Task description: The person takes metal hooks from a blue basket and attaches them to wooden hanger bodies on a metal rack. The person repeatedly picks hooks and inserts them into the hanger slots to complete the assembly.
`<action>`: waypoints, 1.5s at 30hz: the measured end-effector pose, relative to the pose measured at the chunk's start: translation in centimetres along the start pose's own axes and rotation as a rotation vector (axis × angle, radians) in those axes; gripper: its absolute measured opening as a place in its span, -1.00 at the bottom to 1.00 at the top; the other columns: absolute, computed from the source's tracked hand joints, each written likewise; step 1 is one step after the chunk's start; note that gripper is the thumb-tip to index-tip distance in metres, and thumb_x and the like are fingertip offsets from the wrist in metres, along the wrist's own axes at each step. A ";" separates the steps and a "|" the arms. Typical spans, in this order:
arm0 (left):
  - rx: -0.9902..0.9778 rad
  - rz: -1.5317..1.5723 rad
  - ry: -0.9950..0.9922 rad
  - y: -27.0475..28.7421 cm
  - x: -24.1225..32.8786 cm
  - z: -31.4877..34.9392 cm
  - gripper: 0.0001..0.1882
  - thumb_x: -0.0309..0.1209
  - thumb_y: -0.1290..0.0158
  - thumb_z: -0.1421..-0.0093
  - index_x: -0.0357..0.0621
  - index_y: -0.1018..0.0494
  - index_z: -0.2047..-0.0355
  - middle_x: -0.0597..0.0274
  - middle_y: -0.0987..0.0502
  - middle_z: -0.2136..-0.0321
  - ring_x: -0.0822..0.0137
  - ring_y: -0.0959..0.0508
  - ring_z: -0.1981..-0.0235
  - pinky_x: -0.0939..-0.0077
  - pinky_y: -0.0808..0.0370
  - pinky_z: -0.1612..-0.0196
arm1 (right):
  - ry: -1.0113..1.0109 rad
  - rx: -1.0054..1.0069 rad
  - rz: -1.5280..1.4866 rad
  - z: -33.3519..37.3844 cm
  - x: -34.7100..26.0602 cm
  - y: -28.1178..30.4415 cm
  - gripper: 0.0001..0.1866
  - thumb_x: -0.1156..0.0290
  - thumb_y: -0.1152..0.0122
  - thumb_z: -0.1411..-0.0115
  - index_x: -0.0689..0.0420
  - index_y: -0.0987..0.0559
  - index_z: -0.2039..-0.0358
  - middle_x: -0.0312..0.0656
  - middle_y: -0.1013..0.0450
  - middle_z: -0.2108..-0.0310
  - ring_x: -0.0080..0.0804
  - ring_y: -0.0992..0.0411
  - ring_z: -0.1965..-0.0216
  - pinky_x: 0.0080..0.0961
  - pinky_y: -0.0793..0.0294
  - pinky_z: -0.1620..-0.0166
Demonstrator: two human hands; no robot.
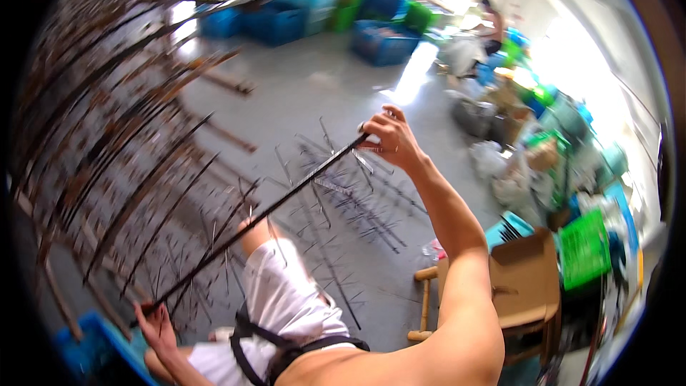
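A long dark rod (266,213) with thin wire prongs along it slants across in front of me. My right hand (391,137) is raised far out and has its fingers closed on the upper end. At the lower left, my left hand (157,325) grips the other end. Beneath the rod, more rods with wire prongs (357,204) lie on the grey floor. To the left stands a large rack of many dark, prong-covered rods (107,179), close to my left hand. The prongs overlap and blur, so single ones are hard to tell apart.
A wooden chair with a cardboard sheet (525,275) stands at the right, beside a green crate (582,249). Plastic bags (511,171) pile up along the right wall. Blue bins (386,41) stand at the back, where a person (491,25) sits. A blue container (96,350) is at lower left.
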State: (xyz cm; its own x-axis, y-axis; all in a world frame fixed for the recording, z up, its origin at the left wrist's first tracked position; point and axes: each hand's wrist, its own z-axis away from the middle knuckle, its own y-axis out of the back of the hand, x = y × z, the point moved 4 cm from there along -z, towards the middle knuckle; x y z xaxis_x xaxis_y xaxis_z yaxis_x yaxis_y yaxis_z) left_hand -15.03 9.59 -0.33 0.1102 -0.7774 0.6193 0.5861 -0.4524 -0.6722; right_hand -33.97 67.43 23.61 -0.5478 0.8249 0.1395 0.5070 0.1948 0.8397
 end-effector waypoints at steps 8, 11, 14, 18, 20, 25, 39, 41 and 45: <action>0.257 -0.067 -0.220 5.9 4.9 2.6 -0.67 -0.06 -0.02 -0.18 -0.08 -0.46 0.39 0.26 -0.59 0.42 0.36 -0.60 0.47 0.56 -0.57 0.32 | 0.089 -0.056 -0.270 -12.6 -5.4 -23.5 -0.72 0.13 -0.23 -0.02 0.00 -0.50 0.32 -0.26 -0.42 0.29 -0.26 -0.34 0.06 -0.25 -0.13 -0.15; 0.314 -0.106 -0.254 6.3 5.8 2.3 -0.65 -0.04 -0.03 -0.17 -0.07 -0.45 0.40 0.24 -0.59 0.40 0.37 -0.59 0.43 0.54 -0.54 0.27 | 0.144 -0.047 -0.407 -14.4 -7.3 -28.8 -0.72 0.13 -0.24 -0.01 0.00 -0.50 0.33 -0.26 -0.41 0.33 -0.23 -0.34 0.11 -0.30 -0.23 -0.06; 0.434 -0.119 -0.235 6.8 6.3 1.7 -0.64 -0.02 -0.04 -0.16 -0.07 -0.44 0.41 0.22 -0.58 0.38 0.36 -0.58 0.39 0.54 -0.52 0.23 | 0.114 -0.244 -0.421 -14.0 -8.8 -32.9 -0.68 0.07 -0.24 0.00 0.03 -0.50 0.36 -0.24 -0.41 0.34 -0.24 -0.35 0.11 -0.32 -0.28 0.00; 0.440 -0.160 -0.156 7.3 6.2 0.2 -0.65 -0.01 -0.08 -0.12 -0.04 -0.43 0.41 0.24 -0.58 0.39 0.35 -0.54 0.39 0.48 -0.50 0.22 | 0.082 -0.220 -0.399 -12.2 -9.0 -35.1 -0.64 0.06 -0.25 0.01 0.05 -0.52 0.30 -0.23 -0.42 0.29 -0.22 -0.34 0.07 -0.33 -0.23 -0.07; 0.414 -0.172 -0.136 8.1 6.1 -0.6 -0.64 -0.03 -0.08 -0.13 -0.05 -0.42 0.30 0.27 -0.55 0.31 0.34 -0.52 0.29 0.41 -0.44 0.10 | 0.126 -0.118 -0.450 -11.8 -8.8 -35.5 -0.65 0.14 -0.31 0.06 0.08 -0.53 0.31 -0.18 -0.43 0.25 -0.17 -0.34 0.05 -0.30 -0.27 -0.05; 0.193 -0.067 -0.230 9.7 4.8 -2.0 -0.72 -0.27 -0.09 -0.14 -0.20 -0.43 0.24 0.13 -0.52 0.28 0.22 -0.54 0.24 0.41 -0.48 0.09 | -0.001 0.091 -0.497 -9.1 -8.9 -35.9 -0.58 0.32 -0.27 0.00 0.22 -0.45 0.13 -0.04 -0.37 0.10 -0.09 -0.28 -0.02 -0.32 -0.29 -0.07; 0.441 -0.108 -0.259 10.7 2.8 -5.9 -0.74 -0.19 -0.07 -0.17 -0.14 -0.47 0.47 0.26 -0.57 0.49 0.40 -0.56 0.53 0.57 -0.52 0.44 | -0.514 -0.060 -0.892 1.3 -18.5 -22.9 -0.68 0.42 -0.10 -0.18 0.23 -0.44 0.06 -0.19 -0.35 0.18 -0.42 -0.38 0.17 -0.52 -0.39 0.14; 0.258 -0.515 -0.185 11.0 4.1 -4.2 -0.66 -0.12 -0.03 -0.17 -0.17 -0.49 0.52 0.22 -0.57 0.54 0.35 -0.56 0.55 0.60 -0.49 0.45 | -0.406 0.008 -0.878 1.9 -21.2 -18.8 -0.69 0.43 -0.09 -0.18 0.17 -0.43 0.04 -0.22 -0.35 0.15 -0.42 -0.38 0.16 -0.50 -0.39 0.14; 0.883 -1.376 -0.665 17.3 13.3 3.1 -0.81 -0.34 0.03 -0.11 -0.18 -0.46 0.34 -0.01 -0.54 0.37 0.01 -0.54 0.27 0.23 -0.46 0.23 | -0.359 -0.032 -0.799 3.6 -25.9 -13.6 -0.69 0.46 -0.06 -0.19 0.16 -0.42 0.04 -0.22 -0.38 0.19 -0.50 -0.36 0.21 -0.58 -0.38 0.22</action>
State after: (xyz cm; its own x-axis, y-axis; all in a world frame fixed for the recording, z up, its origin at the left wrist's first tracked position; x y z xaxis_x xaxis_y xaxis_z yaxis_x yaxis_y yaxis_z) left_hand -0.93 -7.17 -2.47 -0.6454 0.3238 0.6918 0.7210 -0.0410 0.6917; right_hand -24.27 45.31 6.65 -0.4862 0.5662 -0.6656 0.0392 0.7751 0.6307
